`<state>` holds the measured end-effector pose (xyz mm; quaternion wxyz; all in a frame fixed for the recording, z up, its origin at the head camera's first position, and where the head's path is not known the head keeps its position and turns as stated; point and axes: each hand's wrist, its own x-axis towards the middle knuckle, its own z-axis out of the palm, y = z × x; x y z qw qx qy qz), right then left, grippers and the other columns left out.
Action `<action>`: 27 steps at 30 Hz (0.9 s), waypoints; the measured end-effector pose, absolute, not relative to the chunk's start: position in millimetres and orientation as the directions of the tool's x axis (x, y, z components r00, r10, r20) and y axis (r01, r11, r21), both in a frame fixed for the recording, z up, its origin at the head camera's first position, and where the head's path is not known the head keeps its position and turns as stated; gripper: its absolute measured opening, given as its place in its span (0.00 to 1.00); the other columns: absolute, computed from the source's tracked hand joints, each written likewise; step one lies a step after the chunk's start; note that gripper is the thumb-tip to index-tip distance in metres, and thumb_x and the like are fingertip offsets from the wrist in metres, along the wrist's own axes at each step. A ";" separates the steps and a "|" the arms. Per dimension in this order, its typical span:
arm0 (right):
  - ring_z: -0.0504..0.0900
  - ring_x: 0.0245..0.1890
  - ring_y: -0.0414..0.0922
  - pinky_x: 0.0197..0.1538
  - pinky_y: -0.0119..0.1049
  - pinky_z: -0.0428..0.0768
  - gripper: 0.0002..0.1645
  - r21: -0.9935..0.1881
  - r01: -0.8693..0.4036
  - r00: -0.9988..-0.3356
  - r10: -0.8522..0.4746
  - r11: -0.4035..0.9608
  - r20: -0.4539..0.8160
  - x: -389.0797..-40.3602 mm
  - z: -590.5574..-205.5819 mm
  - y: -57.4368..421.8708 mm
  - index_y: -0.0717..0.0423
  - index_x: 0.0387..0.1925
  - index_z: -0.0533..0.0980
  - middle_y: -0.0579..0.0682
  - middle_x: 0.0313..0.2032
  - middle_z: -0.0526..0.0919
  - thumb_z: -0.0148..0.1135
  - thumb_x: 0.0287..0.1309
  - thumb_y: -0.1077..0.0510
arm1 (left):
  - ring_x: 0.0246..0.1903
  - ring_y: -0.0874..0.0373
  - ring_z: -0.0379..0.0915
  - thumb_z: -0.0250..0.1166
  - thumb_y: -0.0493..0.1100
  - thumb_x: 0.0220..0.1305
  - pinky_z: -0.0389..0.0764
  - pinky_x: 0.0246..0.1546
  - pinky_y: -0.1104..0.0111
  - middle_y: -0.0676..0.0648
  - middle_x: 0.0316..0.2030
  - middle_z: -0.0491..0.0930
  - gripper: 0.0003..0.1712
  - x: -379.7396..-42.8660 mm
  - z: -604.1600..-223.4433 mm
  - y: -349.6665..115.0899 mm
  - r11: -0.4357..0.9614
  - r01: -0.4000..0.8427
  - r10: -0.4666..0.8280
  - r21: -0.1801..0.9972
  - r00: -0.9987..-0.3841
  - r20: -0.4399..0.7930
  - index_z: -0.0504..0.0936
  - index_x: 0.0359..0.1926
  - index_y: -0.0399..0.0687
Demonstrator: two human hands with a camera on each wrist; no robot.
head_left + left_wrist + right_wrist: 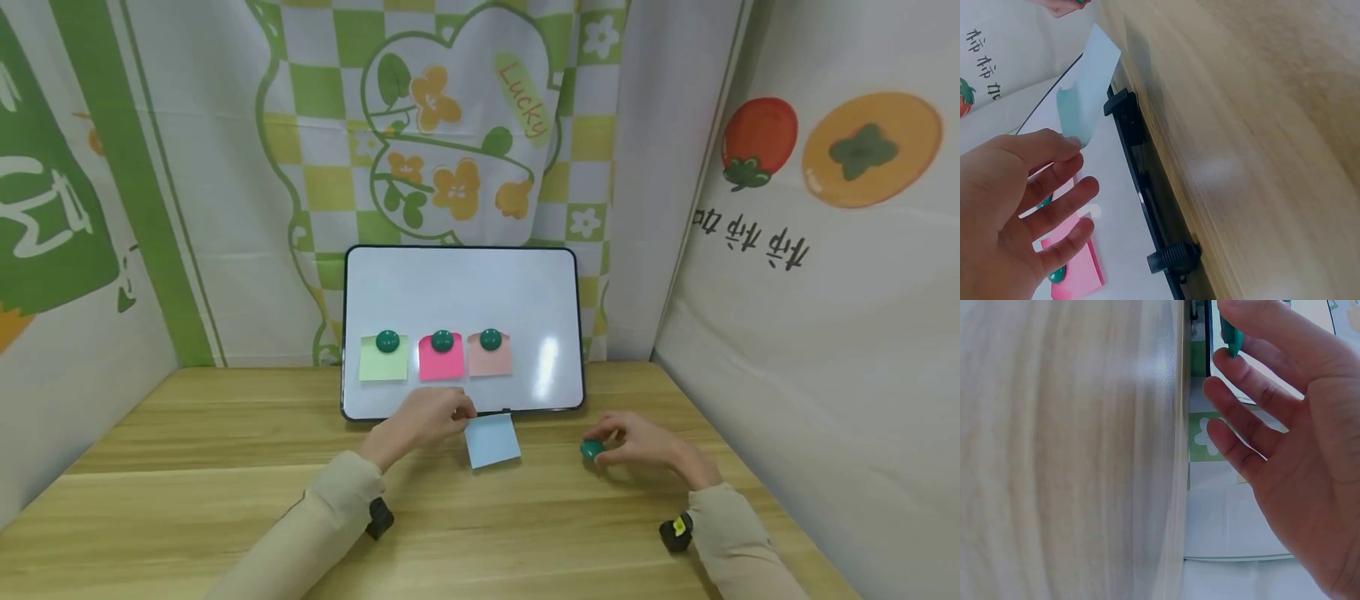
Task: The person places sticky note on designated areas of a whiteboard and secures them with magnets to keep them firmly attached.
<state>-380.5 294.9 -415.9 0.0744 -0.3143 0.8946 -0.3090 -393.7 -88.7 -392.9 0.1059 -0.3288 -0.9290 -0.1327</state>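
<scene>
My left hand (435,414) pinches a corner of a light blue sticky note (492,441) just in front of the whiteboard's lower edge. In the left wrist view the blue note (1094,78) sticks out from between thumb and forefinger, the other fingers spread apart. To the right, above the table, my right hand (633,440) holds a round green magnet (592,450) between thumb and fingers. Only part of that magnet (1230,337) shows in the right wrist view. On the whiteboard (461,287) hang a green note (383,365), a hot pink note (441,364) and a pale pink note (490,361).
Green magnets (387,341) sit at the tops of the hung notes. The board leans upright on a wooden table (247,467), with black clips (1175,257) along its bottom edge. A patterned curtain (315,100) stands behind, and printed cloth (825,325) lines the right side.
</scene>
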 end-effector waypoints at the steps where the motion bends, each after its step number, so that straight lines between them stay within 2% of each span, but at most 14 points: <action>1: 0.78 0.49 0.45 0.56 0.48 0.78 0.24 -0.602 -0.516 -0.793 -0.606 0.610 0.066 -380.3 -415.7 295.2 0.56 0.54 0.81 0.48 0.48 0.80 0.70 0.57 0.51 | 0.38 0.63 0.80 0.66 0.41 0.64 0.81 0.44 0.67 0.56 0.38 0.86 0.08 -395.3 -392.1 -85.9 0.745 0.645 0.588 0.172 -0.756 0.288 0.89 0.42 0.53; 7: 0.78 0.51 0.48 0.57 0.52 0.77 0.24 -0.600 -0.520 -0.792 -0.607 0.608 0.071 -379.7 -414.7 294.8 0.56 0.54 0.80 0.47 0.47 0.80 0.70 0.57 0.51 | 0.37 0.65 0.79 0.65 0.41 0.65 0.80 0.41 0.70 0.56 0.38 0.86 0.09 -403.8 -386.9 -71.4 0.740 0.652 0.587 0.164 -0.745 0.315 0.88 0.44 0.52; 14: 0.77 0.49 0.45 0.54 0.39 0.79 0.24 -0.589 -0.504 -0.803 -0.593 0.632 0.050 -380.5 -416.0 294.7 0.53 0.53 0.81 0.45 0.48 0.79 0.71 0.56 0.51 | 0.36 0.64 0.79 0.65 0.41 0.65 0.80 0.39 0.72 0.54 0.39 0.84 0.10 -413.8 -379.5 -57.8 0.742 0.652 0.578 0.156 -0.740 0.343 0.88 0.45 0.51; 18: 0.77 0.49 0.45 0.50 0.37 0.77 0.23 -0.575 -0.501 -0.808 -0.588 0.647 0.042 -380.1 -416.0 293.8 0.52 0.53 0.81 0.45 0.48 0.79 0.70 0.56 0.50 | 0.36 0.63 0.80 0.64 0.41 0.66 0.80 0.38 0.72 0.53 0.39 0.85 0.09 -419.8 -374.2 -51.1 0.730 0.672 0.596 0.126 -0.716 0.364 0.89 0.44 0.50; 22: 0.76 0.49 0.45 0.50 0.38 0.76 0.23 -0.571 -0.502 -0.807 -0.590 0.649 0.039 -380.5 -417.2 294.4 0.51 0.54 0.81 0.46 0.48 0.79 0.70 0.56 0.50 | 0.37 0.62 0.80 0.65 0.41 0.65 0.80 0.36 0.74 0.53 0.41 0.86 0.09 -426.9 -369.1 -41.3 0.725 0.682 0.609 0.096 -0.701 0.371 0.88 0.45 0.50; 27: 0.76 0.49 0.47 0.51 0.43 0.77 0.24 -0.575 -0.505 -0.803 -0.595 0.644 0.040 -380.2 -418.5 296.1 0.53 0.53 0.81 0.47 0.48 0.80 0.71 0.55 0.50 | 0.36 0.61 0.81 0.66 0.41 0.64 0.80 0.38 0.72 0.53 0.41 0.86 0.08 -437.8 -366.6 -28.0 0.724 0.690 0.633 -0.002 -0.664 0.398 0.88 0.43 0.52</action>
